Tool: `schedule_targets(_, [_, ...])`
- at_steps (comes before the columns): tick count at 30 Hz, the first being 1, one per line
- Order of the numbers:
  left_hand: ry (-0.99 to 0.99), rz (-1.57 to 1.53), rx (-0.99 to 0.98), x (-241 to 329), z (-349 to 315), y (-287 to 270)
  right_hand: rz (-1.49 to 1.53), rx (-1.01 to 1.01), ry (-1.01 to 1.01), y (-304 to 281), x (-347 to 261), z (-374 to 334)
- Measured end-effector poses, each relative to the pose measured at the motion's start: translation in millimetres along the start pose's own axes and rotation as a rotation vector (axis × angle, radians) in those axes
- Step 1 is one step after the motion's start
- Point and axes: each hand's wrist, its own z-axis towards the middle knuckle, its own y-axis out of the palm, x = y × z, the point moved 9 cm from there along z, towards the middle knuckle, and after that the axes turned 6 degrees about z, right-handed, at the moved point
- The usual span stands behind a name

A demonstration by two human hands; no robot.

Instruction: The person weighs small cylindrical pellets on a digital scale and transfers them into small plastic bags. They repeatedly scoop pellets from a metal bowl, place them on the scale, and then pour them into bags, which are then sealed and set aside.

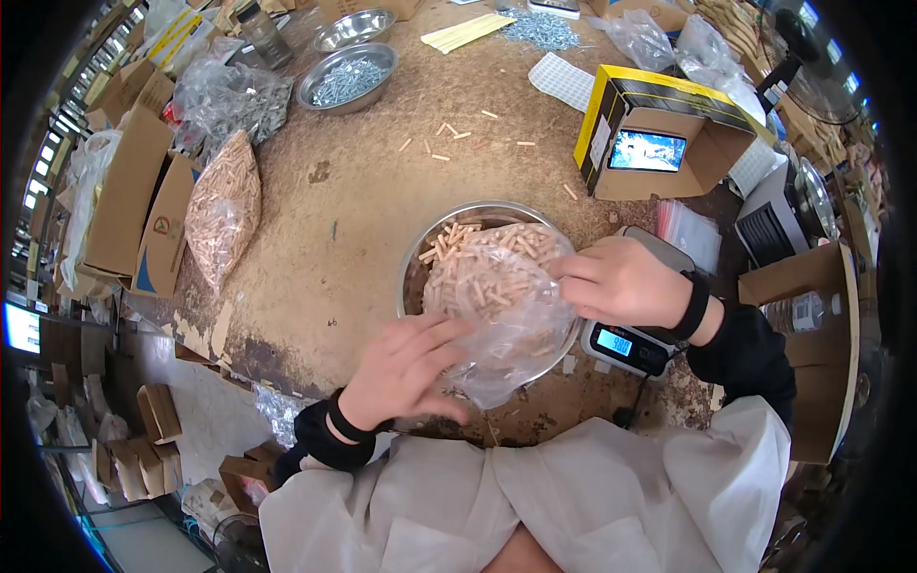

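A clear plastic bag (516, 334) with wooden dowel pins (497, 272) in it lies in a round steel bowl (409, 277) in front of me. My right hand (621, 282) is closed on the bag's right edge, thumb and fingers pinched together. My left hand (406, 368) is at the near left side of the bowl, its fingers stretched out and thumb apart; the fingertips reach the bag's left edge. Loose dowels show at the bag's far side. Right of the bowl, partly under my right hand, is a small digital scale (626, 349) with a lit display.
A full bag of dowels (224, 210) lies at the left beside cardboard boxes (124, 191). Farther back are a steel bowl of screws (349, 81) and a screw pile (543, 31). A phone (647, 151) sits in an open yellow-black box (707, 105). Small zip bags (690, 234) lie right.
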Motion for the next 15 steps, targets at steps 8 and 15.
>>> schedule_targets(8, [-0.119, 0.061, -0.083, 6, 10, 13, 0.03, -0.051, 0.06, 1, -2, 3])
schedule_targets(15, [-0.615, -0.574, 0.374, -55, -13, 16, -0.075, 0.065, 0.07, 1, 19, 13])
